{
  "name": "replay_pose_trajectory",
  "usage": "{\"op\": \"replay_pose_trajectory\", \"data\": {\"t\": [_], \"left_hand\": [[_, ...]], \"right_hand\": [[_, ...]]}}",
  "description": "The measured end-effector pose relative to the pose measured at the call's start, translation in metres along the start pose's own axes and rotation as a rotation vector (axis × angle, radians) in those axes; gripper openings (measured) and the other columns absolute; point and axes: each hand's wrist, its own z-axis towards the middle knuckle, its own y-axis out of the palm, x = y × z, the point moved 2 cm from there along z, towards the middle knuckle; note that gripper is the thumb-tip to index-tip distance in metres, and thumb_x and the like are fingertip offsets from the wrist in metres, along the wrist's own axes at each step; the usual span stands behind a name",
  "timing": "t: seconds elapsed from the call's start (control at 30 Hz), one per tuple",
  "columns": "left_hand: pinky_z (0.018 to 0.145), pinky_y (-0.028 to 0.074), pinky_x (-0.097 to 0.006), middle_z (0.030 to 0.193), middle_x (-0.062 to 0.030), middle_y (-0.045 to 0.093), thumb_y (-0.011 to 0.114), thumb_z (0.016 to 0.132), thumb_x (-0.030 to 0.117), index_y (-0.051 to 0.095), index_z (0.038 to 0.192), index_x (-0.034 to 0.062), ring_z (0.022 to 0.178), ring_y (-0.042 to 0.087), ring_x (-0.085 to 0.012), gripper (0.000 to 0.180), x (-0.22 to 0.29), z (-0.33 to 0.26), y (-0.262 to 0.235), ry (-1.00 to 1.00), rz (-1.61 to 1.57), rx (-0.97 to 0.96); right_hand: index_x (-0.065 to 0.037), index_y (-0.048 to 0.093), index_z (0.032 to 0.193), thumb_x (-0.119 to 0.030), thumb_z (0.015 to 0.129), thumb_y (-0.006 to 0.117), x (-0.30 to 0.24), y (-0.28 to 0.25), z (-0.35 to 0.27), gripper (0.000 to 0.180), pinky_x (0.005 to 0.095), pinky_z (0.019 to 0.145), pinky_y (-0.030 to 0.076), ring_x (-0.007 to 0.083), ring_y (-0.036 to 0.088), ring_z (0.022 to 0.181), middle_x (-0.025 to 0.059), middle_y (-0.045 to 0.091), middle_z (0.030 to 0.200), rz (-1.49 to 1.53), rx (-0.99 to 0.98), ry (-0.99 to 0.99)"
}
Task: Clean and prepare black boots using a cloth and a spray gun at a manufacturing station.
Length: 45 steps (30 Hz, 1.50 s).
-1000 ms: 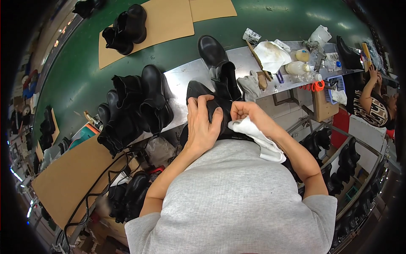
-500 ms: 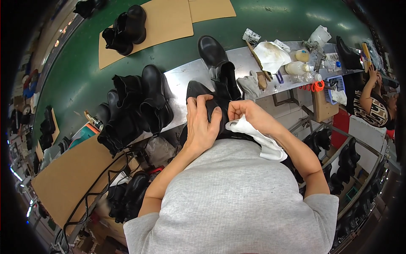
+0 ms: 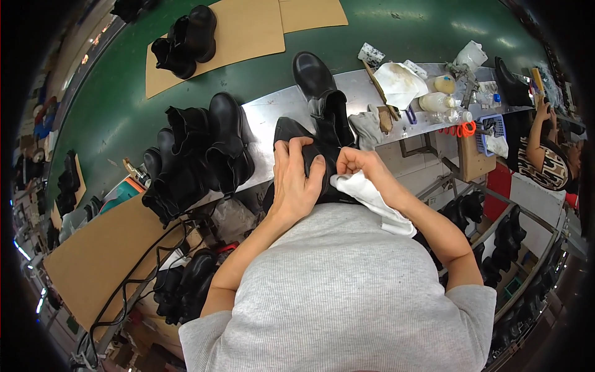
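Observation:
A black boot [image 3: 289, 129] lies against my front at the bench edge. My left hand [image 3: 296, 177] is closed over it, fingers bent across its upper and thumb pointing up. At the boot's right side, my right hand [image 3: 367, 170] has its fingers curled in, pinching a white cloth [image 3: 365, 193] that trails down over my shirt. The fingertips of that hand touch or nearly touch the boot; I cannot tell which. Just beyond stands a second black boot [image 3: 313, 75], its toe pointing away from me. Part of the held boot is hidden by my hands.
Several black boots [image 3: 226, 121] stand to the left. Grey gloves [image 3: 367, 127], a white cloth pad [image 3: 400, 84] and plastic bottles [image 3: 436, 101] sit along the metal strip at right. Farther right is a co-worker's arm [image 3: 534, 139]. A boot rack [image 3: 524, 214] stands below.
My right hand shifts very slightly at the boot's side, its fingers curling more, and the white cloth moves with it. My left hand stays in place on the boot.

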Motion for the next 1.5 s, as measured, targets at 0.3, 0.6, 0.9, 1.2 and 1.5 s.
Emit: {"op": "replay_pose_trajectory", "data": {"t": [0.3,0.6,0.9,1.2,1.5], "left_hand": [[0.088,0.038,-0.037,0.100,-0.0180,0.043,0.049,0.085,0.022,0.049,0.114,-0.0009,0.095,0.048,-0.0314,0.037,-0.001,-0.001,0.000,-0.005,0.013,0.003],[0.088,0.038,-0.037,0.101,-0.0181,0.043,0.049,0.085,0.022,0.049,0.114,-0.0011,0.095,0.048,-0.0312,0.036,-0.001,-0.001,0.000,0.002,0.014,-0.008],[0.088,0.038,-0.037,0.102,-0.0181,0.043,0.048,0.085,0.022,0.049,0.113,-0.0012,0.096,0.047,-0.0312,0.037,0.000,-0.001,0.002,0.002,0.018,-0.008],[0.085,0.037,-0.040,0.099,-0.0206,0.042,0.052,0.084,0.024,0.047,0.111,-0.0044,0.094,0.045,-0.0336,0.039,-0.002,-0.001,0.001,0.023,-0.032,-0.004],[0.088,0.038,-0.036,0.102,-0.0175,0.042,0.047,0.085,0.023,0.048,0.114,-0.0012,0.096,0.047,-0.0302,0.037,-0.001,-0.002,0.001,-0.013,0.009,-0.024]], "right_hand": [[-0.004,0.050,0.076,-0.004,0.073,0.065,-0.002,-0.002,0.003,0.015,0.0209,0.055,0.034,0.0032,0.043,0.062,-0.0035,0.048,0.064,0.044,-0.069,0.049],[-0.005,0.049,0.076,-0.002,0.074,0.064,0.001,-0.003,0.004,0.015,0.0201,0.055,0.034,0.0028,0.043,0.062,-0.0040,0.049,0.065,0.041,-0.137,0.087],[-0.008,0.049,0.075,-0.022,0.077,0.063,0.006,-0.008,0.010,0.020,0.0179,0.054,0.032,-0.0001,0.040,0.062,-0.0077,0.043,0.067,0.094,-0.023,0.059],[-0.006,0.050,0.077,-0.004,0.078,0.059,0.001,-0.005,0.006,0.010,0.0200,0.057,0.035,0.0025,0.044,0.064,-0.0040,0.049,0.067,0.046,-0.130,0.113],[-0.004,0.050,0.079,-0.003,0.077,0.059,0.010,-0.004,0.006,0.009,0.0208,0.058,0.036,0.0045,0.043,0.064,-0.0030,0.049,0.068,0.123,-0.159,0.056]]}}
